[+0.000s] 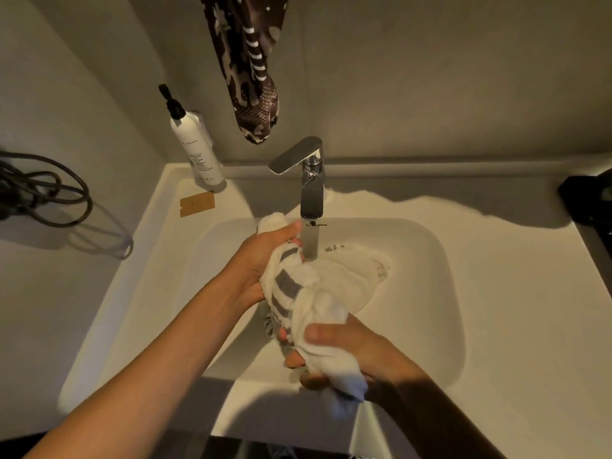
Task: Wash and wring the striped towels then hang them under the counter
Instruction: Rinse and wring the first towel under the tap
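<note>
Right hand (344, 351) clamps bunched end of soft white grey-striped cotton towel (311, 289); left hand (261, 256) grips upper end under chrome tap (309, 180), over white sink (443, 293). Soaked, heavy, limp: hold both ends.

1. Looks like a home bathroom or washroom, at a vanity in a wall corner.
2. White moulded basin (430, 260) sunk into a one-piece white counter (513, 293), with a raised lip along the back wall.
3. Chrome single-lever tap (309, 180) at the rear of the basin, water running.
4. White pump bottle (197, 150) with a black head, standing in the back left corner.
5. Patterned brown cloth (251, 67) hanging down from above the tap.
6. Dark coiled cable (43, 190) on the surface to the left.
7. Plain grey walls, warm dim lighting.
</note>
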### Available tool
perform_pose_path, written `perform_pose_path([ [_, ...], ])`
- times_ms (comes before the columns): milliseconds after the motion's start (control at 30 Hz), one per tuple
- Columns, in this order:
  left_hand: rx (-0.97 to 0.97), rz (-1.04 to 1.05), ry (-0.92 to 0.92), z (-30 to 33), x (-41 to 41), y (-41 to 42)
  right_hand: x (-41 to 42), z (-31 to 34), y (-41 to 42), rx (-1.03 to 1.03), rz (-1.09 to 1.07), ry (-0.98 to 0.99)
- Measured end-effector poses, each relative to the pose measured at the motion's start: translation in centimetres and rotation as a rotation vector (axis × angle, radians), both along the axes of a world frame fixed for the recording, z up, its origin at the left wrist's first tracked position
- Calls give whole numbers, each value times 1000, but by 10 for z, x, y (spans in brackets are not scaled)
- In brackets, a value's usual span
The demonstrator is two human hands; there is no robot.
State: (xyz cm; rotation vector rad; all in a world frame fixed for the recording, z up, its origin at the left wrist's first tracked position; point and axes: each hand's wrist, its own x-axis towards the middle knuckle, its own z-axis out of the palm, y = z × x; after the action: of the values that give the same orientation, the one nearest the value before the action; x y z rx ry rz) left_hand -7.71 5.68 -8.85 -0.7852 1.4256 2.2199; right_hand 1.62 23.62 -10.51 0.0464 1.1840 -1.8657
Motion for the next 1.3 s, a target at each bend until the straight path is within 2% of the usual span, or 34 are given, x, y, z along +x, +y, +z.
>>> perform_pose_path([
  [67, -151, -43, -54, -6, -3, 3, -7, -2, -11, 175, 36, 151],
  [200, -581, -88, -79, -35, -15, 5, -25, -30, -35, 655, 81, 539],
  [267, -762, -138, -104, -53, -17, 8, -29, -47, -43, 816, 167, 619],
  [367, -947, -201, -134, -76, -16, 13, -28, -68, -54, 915, 237, 715],
  [467, -1004, -216, -174, -93, -16, 16, -21, -80, -54, 946, 184, 696],
  [700, -943, -128, -237, -103, -5, 12, -6, -82, -56, 990, 204, 673],
  [833, -837, -50, -247, -86, 4, 12, 4, -67, -52, 1044, 191, 676],
  [1033, -879, 28, -207, -49, 7, 18, 4, -45, -49, 1098, 192, 791],
  [1100, -721, 51, -208, -39, 8, 15, 4, -35, -45, 1080, 186, 798],
  [1200, -273, 19, -173, -13, 20, 7, 1, -18, -31, 967, 136, 750],
  [1233, -124, 20, -129, -5, 25, 5, -1, -11, -24, 898, 85, 730],
  [1300, 21, 25, 12, 6, 42, 3, -4, 2, -10, 756, -76, 709],
])
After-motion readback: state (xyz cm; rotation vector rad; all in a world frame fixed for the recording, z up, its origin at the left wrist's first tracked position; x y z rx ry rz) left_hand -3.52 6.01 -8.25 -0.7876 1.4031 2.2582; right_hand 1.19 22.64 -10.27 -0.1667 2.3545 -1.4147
